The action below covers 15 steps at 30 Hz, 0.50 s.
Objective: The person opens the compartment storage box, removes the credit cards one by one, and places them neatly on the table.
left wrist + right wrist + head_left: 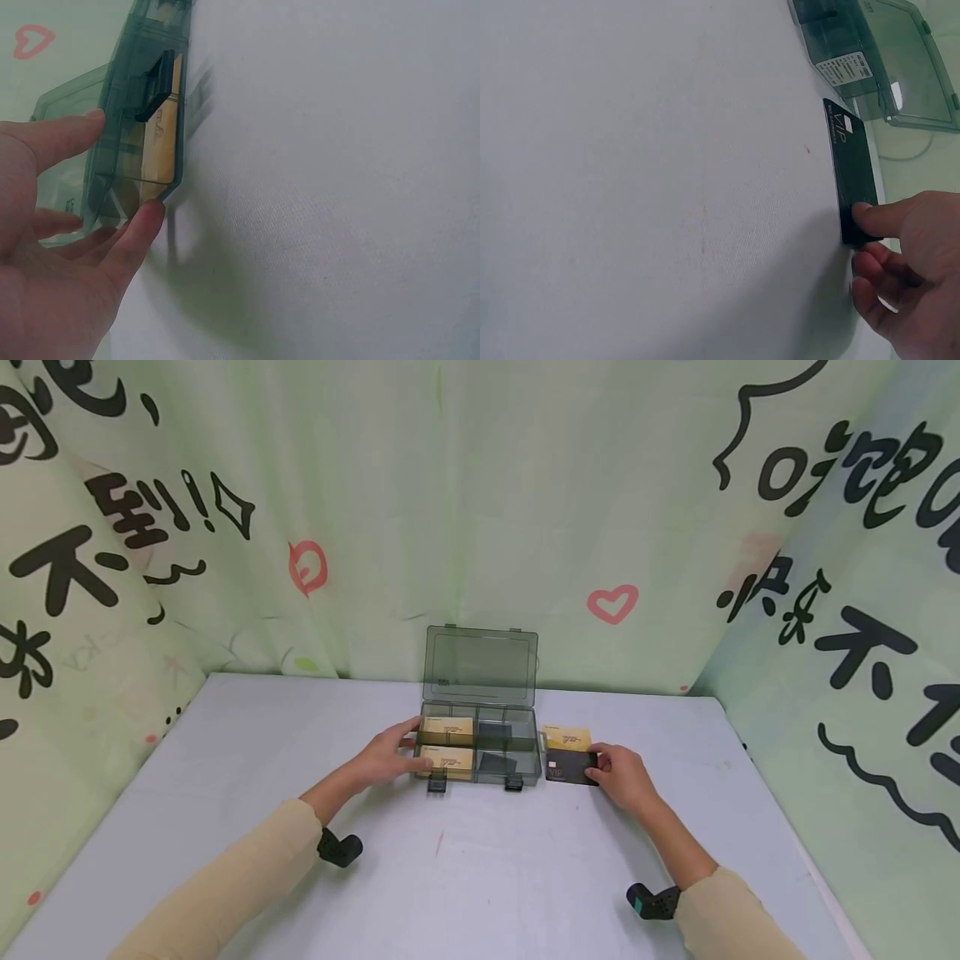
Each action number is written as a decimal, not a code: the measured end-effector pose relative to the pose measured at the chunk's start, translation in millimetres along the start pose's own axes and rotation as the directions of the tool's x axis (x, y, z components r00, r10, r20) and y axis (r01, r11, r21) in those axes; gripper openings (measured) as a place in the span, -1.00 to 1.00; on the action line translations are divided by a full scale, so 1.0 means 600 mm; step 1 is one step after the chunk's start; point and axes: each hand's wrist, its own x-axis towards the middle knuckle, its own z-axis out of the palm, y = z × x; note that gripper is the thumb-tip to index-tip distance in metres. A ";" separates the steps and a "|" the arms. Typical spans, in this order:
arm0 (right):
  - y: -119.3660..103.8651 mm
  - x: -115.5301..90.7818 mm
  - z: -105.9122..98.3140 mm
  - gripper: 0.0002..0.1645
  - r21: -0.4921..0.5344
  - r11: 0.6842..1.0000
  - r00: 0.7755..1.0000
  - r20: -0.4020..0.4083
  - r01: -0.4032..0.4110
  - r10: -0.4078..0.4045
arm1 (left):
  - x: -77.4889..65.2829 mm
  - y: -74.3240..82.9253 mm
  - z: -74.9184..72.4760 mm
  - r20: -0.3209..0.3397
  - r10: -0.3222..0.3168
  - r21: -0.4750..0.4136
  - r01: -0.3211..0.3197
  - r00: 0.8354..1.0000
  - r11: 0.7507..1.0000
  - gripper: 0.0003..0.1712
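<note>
A translucent dark grey compartment box (477,768) stands with its lid (482,667) raised. Stacks of yellow cards (448,729) fill its two left compartments, and dark cards (495,763) lie on the right side. My left hand (387,753) grips the left end of the box, thumb over the front rim and fingers against the side wall. Just right of the box, my right hand (621,777) pinches a black VIP card (855,169) by its right edge, thumb on top. Behind that card, a yellow card (567,738) shows beside the box.
Two black latches (513,783) hang at the box's front. The white table (480,877) spreads around it, with a printed curtain (480,527) behind and at both sides. Each wrist wears a black camera (654,902).
</note>
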 end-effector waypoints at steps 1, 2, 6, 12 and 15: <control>-0.001 0.000 0.000 -0.55 -0.012 1.000 1.000 0.005 0.001 -0.001 | 0.000 0.000 0.000 0.001 0.002 -0.002 -0.002 1.000 1.000 0.00; -0.002 0.001 0.001 -0.55 -0.024 1.000 1.000 0.010 0.002 -0.002 | 0.000 0.001 0.000 0.001 0.003 -0.002 -0.003 1.000 1.000 0.00; -0.004 0.001 0.002 -0.57 -0.047 0.999 1.000 0.016 -0.009 0.009 | 0.000 0.000 -0.001 0.000 0.007 -0.002 -0.007 1.000 1.000 0.00; -0.001 -0.001 0.005 -0.53 -0.028 0.999 0.999 0.030 -0.033 0.034 | 0.002 -0.003 -0.002 0.007 0.011 0.001 -0.011 1.000 1.000 0.00; 0.001 -0.002 0.005 -0.44 -0.010 0.999 0.998 0.051 -0.044 0.045 | 0.002 -0.004 -0.002 0.007 0.007 0.002 -0.007 1.000 1.000 0.00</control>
